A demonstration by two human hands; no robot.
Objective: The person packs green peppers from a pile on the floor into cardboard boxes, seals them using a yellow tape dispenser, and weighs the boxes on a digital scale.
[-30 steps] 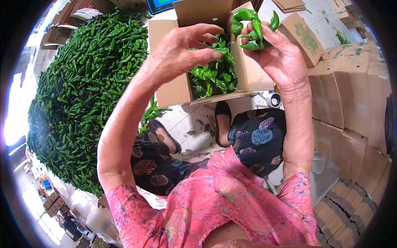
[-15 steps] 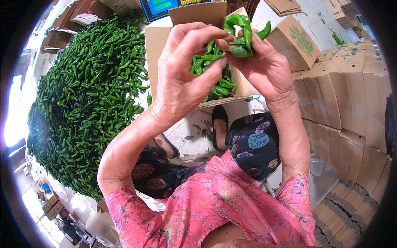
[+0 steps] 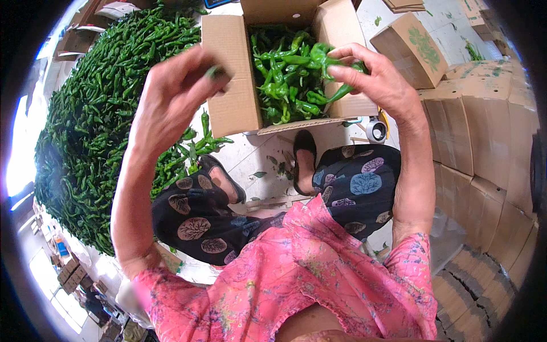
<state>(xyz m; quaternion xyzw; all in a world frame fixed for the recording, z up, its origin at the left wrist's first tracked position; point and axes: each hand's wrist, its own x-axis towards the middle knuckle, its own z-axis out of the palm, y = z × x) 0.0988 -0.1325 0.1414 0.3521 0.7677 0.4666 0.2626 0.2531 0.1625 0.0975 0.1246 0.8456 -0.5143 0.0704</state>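
Note:
My right hand (image 3: 379, 80) is closed on green peppers (image 3: 323, 60), thumb and fingers pinching them over the right side of an open cardboard box (image 3: 231, 74). One pepper's tip points down from the grip. Inside the box lies a layer of glossy green peppers (image 3: 279, 85). My left hand (image 3: 176, 94) is raised between the box's left flap and a large heap of green peppers (image 3: 97, 119). Motion smears its curled fingers. A dark green patch shows at its thumb tip; whether that is a scrap or a stain I cannot make out.
Stacked cardboard cartons (image 3: 490, 137) stand along the right, with flattened cardboard (image 3: 473, 290) below them. A carton with a green print (image 3: 413, 48) sits beyond the box. Loose peppers (image 3: 199, 145) and leaves lie on the floor near my feet. A round white device (image 3: 376, 130) is by the box's near right corner.
My left hand has come away from the right one and swung left toward the heap. My right hand has lowered toward the box, still gripping peppers. More of the box's contents now shows.

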